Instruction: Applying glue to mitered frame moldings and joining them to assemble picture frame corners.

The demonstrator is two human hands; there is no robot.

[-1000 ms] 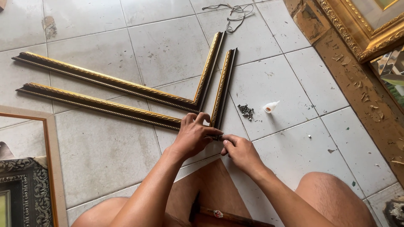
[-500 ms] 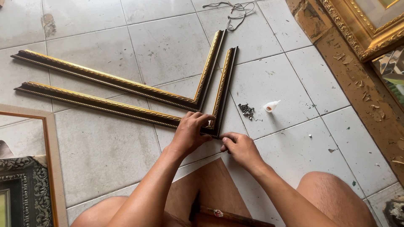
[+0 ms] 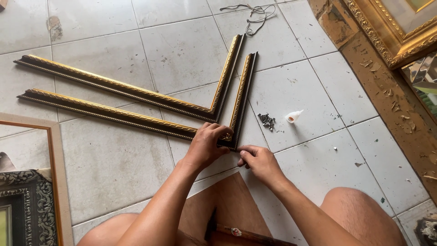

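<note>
Two L-shaped gold-and-black frame mouldings lie on the tiled floor. The nearer L-shaped moulding (image 3: 109, 114) has its corner joint under my hands. My left hand (image 3: 207, 143) is clamped over that corner from the left side. My right hand (image 3: 257, 161) pinches the corner's outer tip with thumb and fingertips. The farther L-shaped moulding (image 3: 136, 91) lies just beyond, parallel, untouched.
A small pile of dark metal bits (image 3: 267, 121) and a small white glue bottle (image 3: 293, 117) lie right of the corner. A cord (image 3: 255, 11) lies at the top. Ornate frames stand at right (image 3: 387, 32) and left (image 3: 27, 205). A brown board (image 3: 227, 205) lies between my knees.
Both hands stay on the corner joint; the left hand has shifted slightly over it and the right fingers have closed in on the tip. The mouldings have not moved.
</note>
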